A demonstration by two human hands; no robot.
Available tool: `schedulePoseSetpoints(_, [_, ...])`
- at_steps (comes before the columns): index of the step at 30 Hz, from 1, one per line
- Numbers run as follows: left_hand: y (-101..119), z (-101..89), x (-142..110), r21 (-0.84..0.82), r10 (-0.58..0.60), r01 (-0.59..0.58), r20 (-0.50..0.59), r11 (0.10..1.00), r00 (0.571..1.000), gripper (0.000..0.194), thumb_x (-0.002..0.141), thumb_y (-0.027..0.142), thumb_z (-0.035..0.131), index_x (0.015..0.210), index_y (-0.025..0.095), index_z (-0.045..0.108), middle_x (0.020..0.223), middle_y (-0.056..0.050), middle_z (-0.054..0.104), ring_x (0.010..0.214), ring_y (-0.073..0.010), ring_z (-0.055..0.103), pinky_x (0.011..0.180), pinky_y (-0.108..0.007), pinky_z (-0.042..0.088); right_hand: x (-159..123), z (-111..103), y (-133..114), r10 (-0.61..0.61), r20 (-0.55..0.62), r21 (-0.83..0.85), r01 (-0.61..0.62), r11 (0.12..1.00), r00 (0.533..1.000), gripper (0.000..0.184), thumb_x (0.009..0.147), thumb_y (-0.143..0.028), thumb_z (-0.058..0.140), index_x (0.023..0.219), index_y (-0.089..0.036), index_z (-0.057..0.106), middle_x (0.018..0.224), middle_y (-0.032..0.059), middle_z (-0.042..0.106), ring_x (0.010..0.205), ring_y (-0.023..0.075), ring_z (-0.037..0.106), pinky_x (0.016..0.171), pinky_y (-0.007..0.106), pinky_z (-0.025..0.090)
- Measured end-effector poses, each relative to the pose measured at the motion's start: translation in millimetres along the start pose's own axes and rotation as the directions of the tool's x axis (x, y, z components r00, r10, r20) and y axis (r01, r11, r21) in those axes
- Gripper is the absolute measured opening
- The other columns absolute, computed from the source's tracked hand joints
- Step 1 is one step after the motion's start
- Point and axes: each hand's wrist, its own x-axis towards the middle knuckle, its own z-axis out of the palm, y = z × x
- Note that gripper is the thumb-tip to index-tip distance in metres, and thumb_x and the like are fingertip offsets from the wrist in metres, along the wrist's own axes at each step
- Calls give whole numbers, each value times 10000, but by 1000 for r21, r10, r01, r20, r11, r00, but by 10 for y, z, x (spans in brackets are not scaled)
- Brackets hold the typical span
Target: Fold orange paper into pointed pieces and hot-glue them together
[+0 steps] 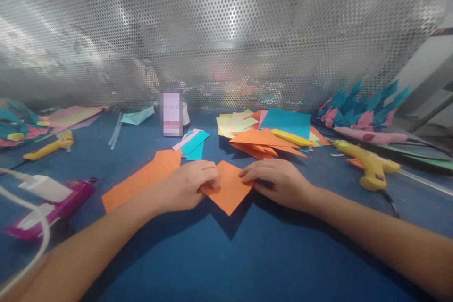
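A small orange folded paper [229, 188] lies on the blue table [247, 255] in the middle. My left hand [187, 184] has its fingers curled over the paper's left edge, pinching it. My right hand [278, 180] presses on its right corner with fingers held together and bent. A larger orange sheet [141, 179] lies just left of my left hand, partly under it.
A heap of coloured paper [272, 137] lies behind my hands. A yellow glue gun [371, 165] sits at right, another yellow glue gun [49, 146] at left. A magenta device [53, 207] with a white cable lies near left. Folded paper pieces [361, 104] line the right; perforated metal wall [226, 33] behind.
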Motion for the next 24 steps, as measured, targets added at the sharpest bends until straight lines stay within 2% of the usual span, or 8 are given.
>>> schedulePoseSetpoints(5, [126, -98, -47, 6, -69, 69, 113, 998, 991, 199, 701, 31, 514, 834, 179, 510, 935, -22, 565, 857, -156, 527, 746, -269, 416, 35, -59, -57, -25, 147, 32, 20, 999, 989, 151, 809, -118, 521, 897, -184, 625, 938, 59, 681, 914, 174, 610, 830, 327, 472])
schedulePoseSetpoints(7, [176, -136, -58, 26, -112, 110, 151, 994, 982, 108, 767, 174, 595, 848, 178, 524, 958, -30, 562, 864, -167, 527, 745, -279, 421, 49, -87, -80, -36, 175, 20, 33, 999, 984, 115, 810, -174, 553, 900, -176, 624, 932, 69, 666, 915, 192, 586, 850, 360, 448])
schedulePoseSetpoints(10, [223, -182, -52, 76, -196, 185, 202, 980, 960, 209, 785, 348, 649, 820, 176, 535, 897, -21, 557, 792, -163, 522, 675, -273, 416, 49, -108, -97, -17, 217, 1, 17, 1000, 976, 132, 836, -252, 559, 891, -152, 624, 916, 93, 638, 866, 192, 565, 789, 346, 450])
schedulePoseSetpoints(13, [243, -216, -36, 122, -263, 240, 238, 963, 935, 215, 797, 371, 644, 767, 176, 559, 831, -7, 553, 738, -153, 527, 623, -258, 397, 33, -105, -89, -20, 247, -25, 27, 999, 969, 177, 869, -289, 536, 889, -141, 631, 892, 101, 618, 803, 177, 554, 709, 307, 445])
schedulePoseSetpoints(15, [245, -220, -31, 143, -263, 233, 244, 962, 934, 215, 804, 390, 641, 776, 184, 587, 825, -2, 558, 733, -152, 536, 621, -254, 390, 26, -100, -79, -39, 255, -54, 55, 997, 966, 205, 882, -316, 528, 887, -142, 636, 859, 94, 611, 764, 172, 544, 683, 302, 433])
schedulePoseSetpoints(18, [230, -183, -36, 179, -205, 167, 223, 970, 953, 269, 794, 452, 651, 912, 214, 610, 949, -8, 575, 781, -165, 558, 656, -265, 393, 28, -97, -77, -52, 270, -89, 78, 993, 961, 239, 892, -352, 517, 899, -146, 640, 825, 84, 601, 736, 172, 530, 666, 304, 419])
schedulePoseSetpoints(21, [201, -117, -40, 181, -181, 142, 218, 973, 959, 346, 803, 514, 623, 1001, 233, 583, 1109, -16, 549, 822, -172, 573, 676, -273, 404, 37, -91, -92, -92, 316, -63, 117, 991, 944, 256, 917, -356, 487, 963, -154, 637, 849, 83, 614, 777, 180, 531, 697, 307, 422])
schedulePoseSetpoints(24, [175, -65, -35, 175, -175, 140, 202, 975, 964, 461, 748, 561, 657, 1041, 221, 558, 1151, -33, 537, 858, -195, 573, 690, -286, 418, 35, -71, -104, -143, 316, -63, 171, 983, 938, 260, 951, -317, 434, 1010, -162, 634, 879, 83, 634, 830, 182, 535, 735, 306, 430])
